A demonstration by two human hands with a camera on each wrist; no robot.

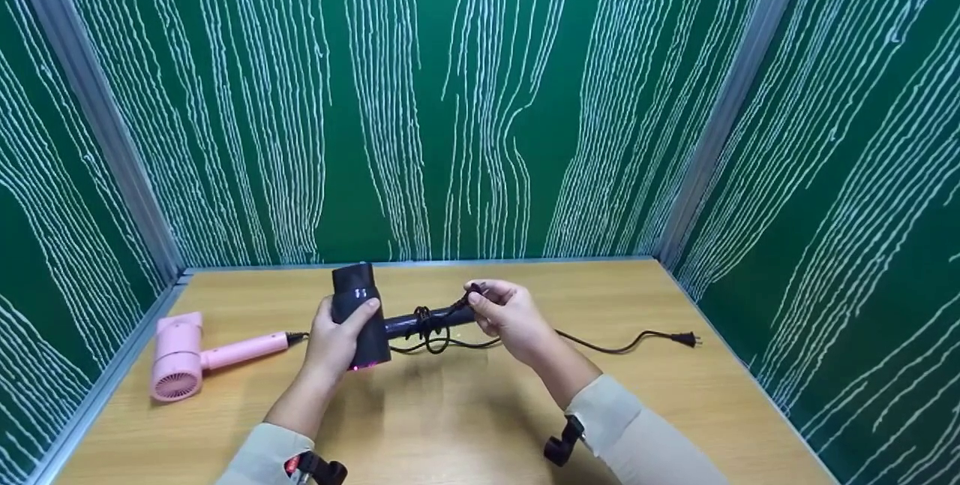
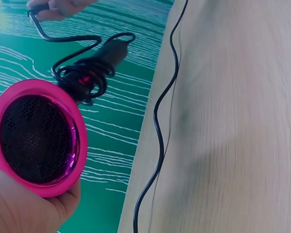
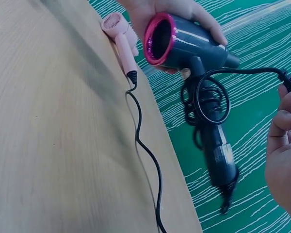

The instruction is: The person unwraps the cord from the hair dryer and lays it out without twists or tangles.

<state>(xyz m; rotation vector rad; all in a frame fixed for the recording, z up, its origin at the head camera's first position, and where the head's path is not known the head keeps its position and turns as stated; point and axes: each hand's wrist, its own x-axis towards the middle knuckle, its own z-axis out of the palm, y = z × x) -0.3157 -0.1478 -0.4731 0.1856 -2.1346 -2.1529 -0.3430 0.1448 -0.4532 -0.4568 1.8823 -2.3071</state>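
Note:
A dark grey hair dryer (image 1: 361, 335) with a magenta ring round its rear grille is held off the table. My left hand (image 1: 330, 344) grips its barrel, with the thumb over the near side. The handle points right, and a black cord (image 3: 227, 108) is wound round it in several loops. My right hand (image 1: 519, 320) pinches the plug end (image 3: 290, 83) of that cord beyond the handle's tip. The plug's prongs are hidden by the fingers. On the table at the left lies a pink hair dryer (image 1: 178, 350), touched by neither hand.
The pink dryer's black cord (image 2: 157, 116) runs across the wooden table (image 1: 450, 425) behind the held dryer. Its two-prong plug (image 1: 684, 338) lies at the right. Green panels (image 1: 480, 132) with white wavy lines enclose the back and sides.

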